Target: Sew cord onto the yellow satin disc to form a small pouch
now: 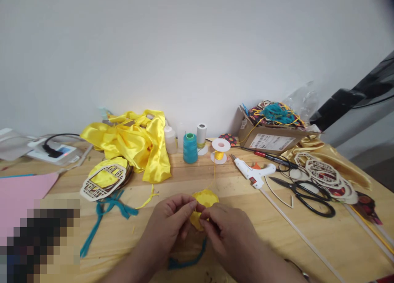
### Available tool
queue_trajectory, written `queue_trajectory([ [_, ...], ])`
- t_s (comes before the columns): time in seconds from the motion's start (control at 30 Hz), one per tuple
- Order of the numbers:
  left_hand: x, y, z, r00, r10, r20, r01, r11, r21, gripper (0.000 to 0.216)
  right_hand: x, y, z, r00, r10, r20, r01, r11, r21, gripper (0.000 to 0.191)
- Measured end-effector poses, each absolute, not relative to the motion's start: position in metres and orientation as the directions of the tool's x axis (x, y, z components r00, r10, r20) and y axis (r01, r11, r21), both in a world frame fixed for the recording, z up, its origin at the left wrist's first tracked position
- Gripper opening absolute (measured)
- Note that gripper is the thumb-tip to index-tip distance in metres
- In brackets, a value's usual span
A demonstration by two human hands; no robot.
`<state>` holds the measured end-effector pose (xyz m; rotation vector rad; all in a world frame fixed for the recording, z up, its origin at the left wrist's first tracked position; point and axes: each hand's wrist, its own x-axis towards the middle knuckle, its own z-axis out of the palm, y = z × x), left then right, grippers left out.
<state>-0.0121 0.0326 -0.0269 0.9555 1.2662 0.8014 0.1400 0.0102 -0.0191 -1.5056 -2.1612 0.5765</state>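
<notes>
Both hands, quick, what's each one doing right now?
Left hand: fingers closed, holding the yellow fabric piece.
Right hand: fingers closed at the same piece; whether they also pinch thread is too small to tell.

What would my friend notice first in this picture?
Probably the shiny yellow cloth, heaped at the back left of the wooden table. Next, the left hand and right hand, pinching a small yellow piece at the front middle. A white glue gun lies to their right.
</notes>
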Motion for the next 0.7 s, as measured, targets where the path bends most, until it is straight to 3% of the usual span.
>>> queue_trajectory([
  [0.1,-0.013,0.034,-0.025,0.122,0.917,-0.381,-0.023,0.386,0.922,0.022,0.157,0.033,0.003,-0.220,0.959,0.181,0.852,0.279,-0.443,0.019],
  [0.17,-0.013,0.034,-0.025,0.130,0.927,-0.352,-0.055,0.361,0.931,0.021,0.169,0.059,0.020,-0.163,0.934,0.317,0.911,0.266,-0.314,0.018],
  [0.23,-0.015,0.035,-0.025,0.155,0.935,-0.318,-0.086,0.334,0.939,0.021,0.177,0.088,0.033,-0.206,0.897,0.391,0.927,0.307,-0.216,0.023],
  [0.37,-0.020,0.038,-0.029,0.157,0.942,-0.295,-0.153,0.319,0.936,0.021,0.178,0.135,0.037,-0.245,0.925,0.291,0.952,0.286,-0.106,0.044],
  [0.47,-0.023,0.040,-0.031,0.100,0.943,-0.317,-0.229,0.332,0.915,0.017,0.172,0.151,0.029,-0.236,0.951,0.200,0.966,0.253,-0.061,0.050],
  [0.7,-0.023,0.038,-0.024,0.108,0.911,-0.397,-0.302,0.411,0.860,0.017,0.187,0.150,0.034,-0.277,0.945,0.174,0.949,0.297,-0.103,0.032],
])
